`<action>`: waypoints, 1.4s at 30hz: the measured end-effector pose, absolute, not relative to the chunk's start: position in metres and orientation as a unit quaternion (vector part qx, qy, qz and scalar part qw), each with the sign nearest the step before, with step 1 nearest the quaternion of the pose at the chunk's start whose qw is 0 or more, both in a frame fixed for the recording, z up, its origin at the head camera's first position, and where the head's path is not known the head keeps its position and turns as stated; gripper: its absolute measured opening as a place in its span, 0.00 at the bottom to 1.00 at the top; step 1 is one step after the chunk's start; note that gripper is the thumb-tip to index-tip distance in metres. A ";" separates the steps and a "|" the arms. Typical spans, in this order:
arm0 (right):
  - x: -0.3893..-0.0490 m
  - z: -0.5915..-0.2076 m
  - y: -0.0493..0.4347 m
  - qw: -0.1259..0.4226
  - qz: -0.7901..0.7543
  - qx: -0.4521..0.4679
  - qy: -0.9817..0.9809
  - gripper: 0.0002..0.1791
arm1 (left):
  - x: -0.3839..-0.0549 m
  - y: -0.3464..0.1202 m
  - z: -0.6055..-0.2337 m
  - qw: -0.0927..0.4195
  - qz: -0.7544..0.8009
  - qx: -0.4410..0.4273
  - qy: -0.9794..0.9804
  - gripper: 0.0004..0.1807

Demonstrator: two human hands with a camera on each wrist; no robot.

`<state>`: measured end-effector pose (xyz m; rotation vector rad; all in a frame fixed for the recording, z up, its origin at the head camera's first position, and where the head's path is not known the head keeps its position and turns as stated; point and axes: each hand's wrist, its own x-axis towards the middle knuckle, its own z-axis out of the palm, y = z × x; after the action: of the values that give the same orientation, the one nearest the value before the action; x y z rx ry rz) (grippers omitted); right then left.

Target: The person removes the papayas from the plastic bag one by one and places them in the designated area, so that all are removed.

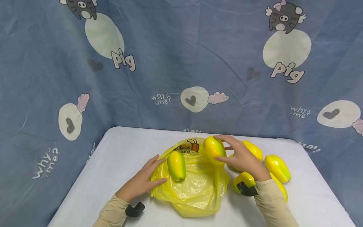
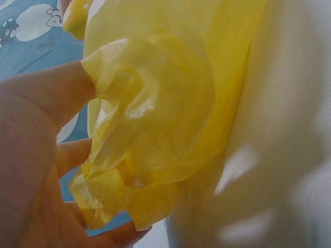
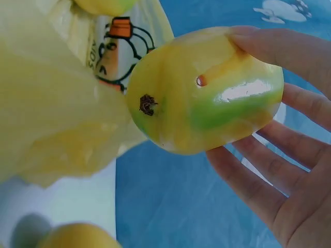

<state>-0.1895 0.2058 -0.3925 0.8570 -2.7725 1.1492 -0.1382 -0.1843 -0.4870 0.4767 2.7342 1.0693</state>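
A yellow-green papaya is in my right hand, held between thumb and fingers over the right side of a yellow plastic bag. In the right wrist view the papaya shows a dark scar at one end. The bag lies with its mouth spread wide, and a second papaya is at its left part. My left hand touches the bag's left rim, thumb and fingers apart. In the left wrist view, bag film drapes over and partly hides the fingertips of the left hand.
Several more papayas lie on the white table to the right, some partly hidden by my right arm. Behind the table hangs a blue patterned cloth. A black wrist device sits at each sleeve.
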 end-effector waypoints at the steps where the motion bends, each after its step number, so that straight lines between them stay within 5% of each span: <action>1: -0.188 -0.393 0.209 0.013 0.370 0.270 -0.889 0.40 | -0.138 -0.184 -0.487 0.084 0.358 0.159 0.916 0.42; 42: -0.124 -0.399 0.330 0.177 0.351 0.096 -0.915 0.44 | -0.138 -0.183 -0.485 0.088 0.358 0.160 0.916 0.42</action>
<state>-0.1236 0.3295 -0.3990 0.2728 -2.5886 0.9930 -0.1380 -0.1825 -0.4850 0.4761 2.7250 1.0658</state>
